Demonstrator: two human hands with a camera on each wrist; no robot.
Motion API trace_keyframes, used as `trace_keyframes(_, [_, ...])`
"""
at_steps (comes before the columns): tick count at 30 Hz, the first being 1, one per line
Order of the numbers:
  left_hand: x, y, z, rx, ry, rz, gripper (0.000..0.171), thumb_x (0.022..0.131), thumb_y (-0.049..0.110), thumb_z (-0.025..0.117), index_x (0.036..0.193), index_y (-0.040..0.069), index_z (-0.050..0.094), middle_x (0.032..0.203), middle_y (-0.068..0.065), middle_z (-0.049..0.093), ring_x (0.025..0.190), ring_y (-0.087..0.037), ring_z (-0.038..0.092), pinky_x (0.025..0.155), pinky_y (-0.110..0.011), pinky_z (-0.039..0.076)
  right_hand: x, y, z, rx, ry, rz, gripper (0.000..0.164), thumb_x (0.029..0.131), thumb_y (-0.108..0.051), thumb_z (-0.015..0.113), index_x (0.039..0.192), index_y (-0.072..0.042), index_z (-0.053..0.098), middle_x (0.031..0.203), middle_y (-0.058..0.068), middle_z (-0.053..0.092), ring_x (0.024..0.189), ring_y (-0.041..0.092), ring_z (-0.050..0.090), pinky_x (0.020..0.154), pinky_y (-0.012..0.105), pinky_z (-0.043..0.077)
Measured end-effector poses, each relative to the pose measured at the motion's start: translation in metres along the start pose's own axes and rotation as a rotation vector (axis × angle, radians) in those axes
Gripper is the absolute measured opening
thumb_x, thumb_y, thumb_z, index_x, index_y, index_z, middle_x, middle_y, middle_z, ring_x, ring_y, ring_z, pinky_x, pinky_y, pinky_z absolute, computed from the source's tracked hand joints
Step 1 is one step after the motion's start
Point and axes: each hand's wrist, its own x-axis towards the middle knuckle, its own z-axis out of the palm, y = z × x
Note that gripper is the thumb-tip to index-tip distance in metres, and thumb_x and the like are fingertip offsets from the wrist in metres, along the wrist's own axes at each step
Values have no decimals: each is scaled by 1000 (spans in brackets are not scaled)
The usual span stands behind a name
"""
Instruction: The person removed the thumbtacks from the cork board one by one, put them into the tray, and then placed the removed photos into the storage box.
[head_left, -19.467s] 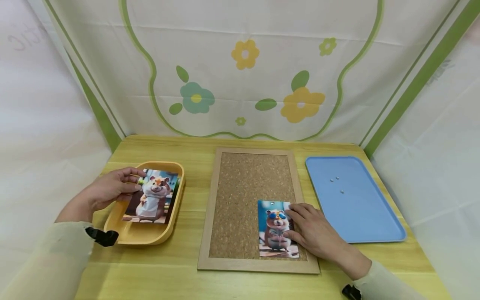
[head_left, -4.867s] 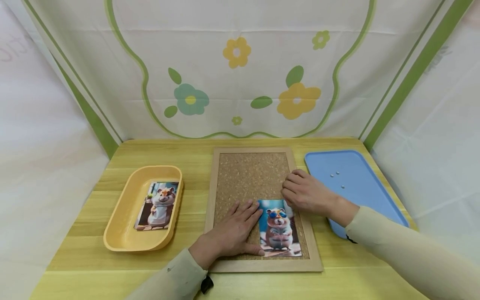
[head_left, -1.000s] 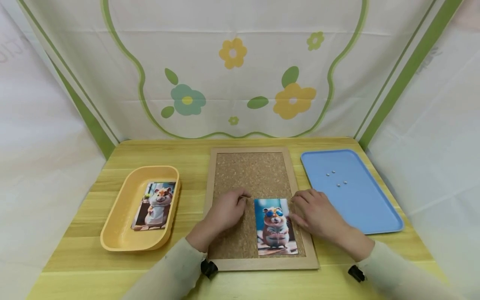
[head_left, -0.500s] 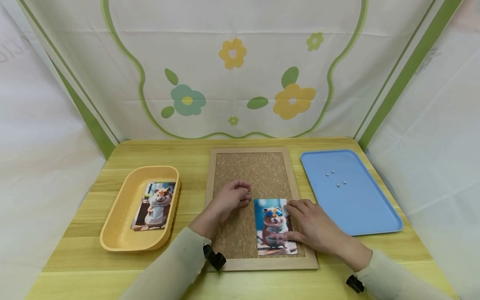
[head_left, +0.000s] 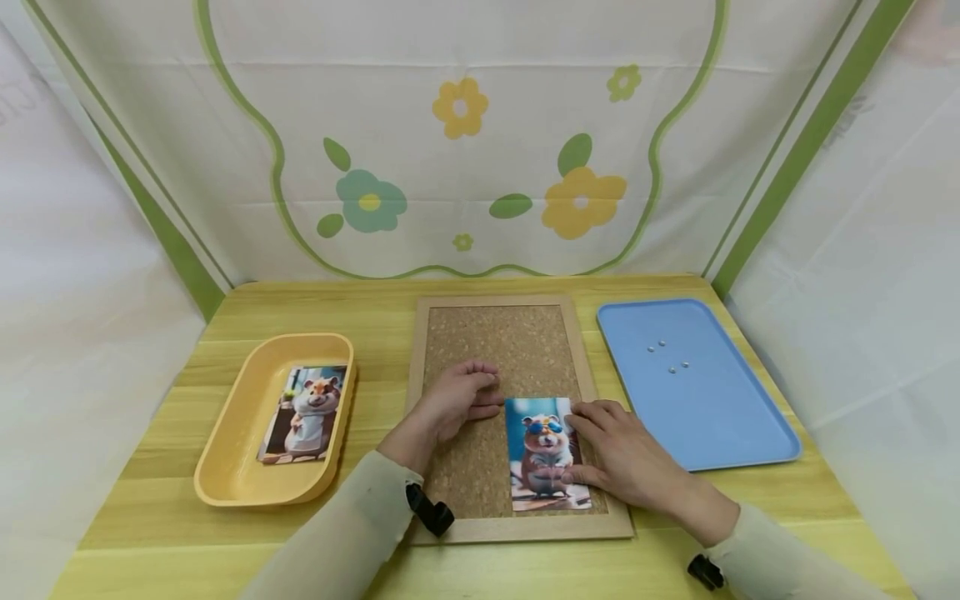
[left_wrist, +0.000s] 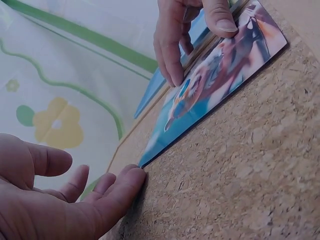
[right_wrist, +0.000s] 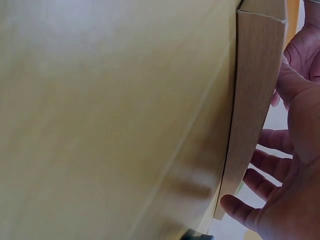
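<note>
A photo card of a hamster in blue sunglasses (head_left: pixel 542 454) lies on the lower right part of a wood-framed cork board (head_left: pixel 495 333). My right hand (head_left: pixel 618 450) lies at the card's right side, thumb on its face and fingertips along its edge. My left hand (head_left: pixel 465 396) hovers low over the cork with loosely bent fingers. In the left wrist view, the left hand's fingertips (left_wrist: pixel 131 176) are right at the card's upper corner. The right wrist view shows the right hand (right_wrist: pixel 285 180) with spread fingers beside the board's frame (right_wrist: pixel 255 90).
A yellow basket (head_left: pixel 225 450) on the left holds another hamster photo card (head_left: pixel 303 417). On the right, a blue tray (head_left: pixel 720 417) bears several small metallic pins (head_left: pixel 672 370). Fabric with printed flowers (head_left: pixel 460 108) hangs behind the wooden table (head_left: pixel 382 308).
Since the early frame, the pin at the card's top is gone and the tray holds one more. The basket card was lowered from my left hand. Lately my right hand slid onto the card's edge.
</note>
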Motion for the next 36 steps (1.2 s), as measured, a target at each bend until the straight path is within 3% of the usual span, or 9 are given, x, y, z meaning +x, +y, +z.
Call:
trace_keyframes(8, [0, -3, 3, -14, -15, 21, 30, 112, 15, 51, 135, -1, 60, 123, -22, 63, 107, -29, 74, 89, -41, 64, 0, -1, 1, -1, 1, 1, 80, 90, -63, 75, 146, -7, 62, 155, 16, 55, 137, 40, 53, 102, 63, 52])
trace_keyframes(14, [-2, -6, 9, -40, -41, 5, 31, 111, 17, 52, 137, -1, 57, 111, -17, 63, 97, -23, 69, 85, -40, 65, -1, -1, 1, 8, 0, 6, 80, 91, -64, 73, 146, -7, 62, 154, 15, 56, 137, 39, 53, 102, 63, 52])
trace_keyframes(18, [-5, -8, 12, 1, -62, 18, 34, 109, 16, 55, 138, -1, 54, 107, -14, 61, 94, -22, 65, 83, -40, 65, -1, -1, 2, 7, 2, 10, 81, 91, -66, 72, 146, -7, 62, 154, 15, 56, 137, 39, 53, 102, 62, 52])
trace_keyframes(26, [-18, -15, 9, 107, -140, 44, 40, 102, -8, 56, 141, 1, 52, 130, -20, 60, 101, -27, 70, 87, -41, 65, -1, -1, 2, 2, 11, 13, 82, 91, -67, 71, 146, -6, 62, 152, 15, 57, 137, 38, 53, 102, 62, 52])
trace_keyframes(36, [-31, -21, 11, 198, -248, 66, 40, 98, -14, 60, 136, -2, 56, 119, -21, 63, 95, -25, 70, 85, -40, 65, -1, -1, 0, 11, 11, 14, 83, 91, -67, 71, 146, -6, 62, 152, 15, 57, 137, 38, 53, 103, 62, 52])
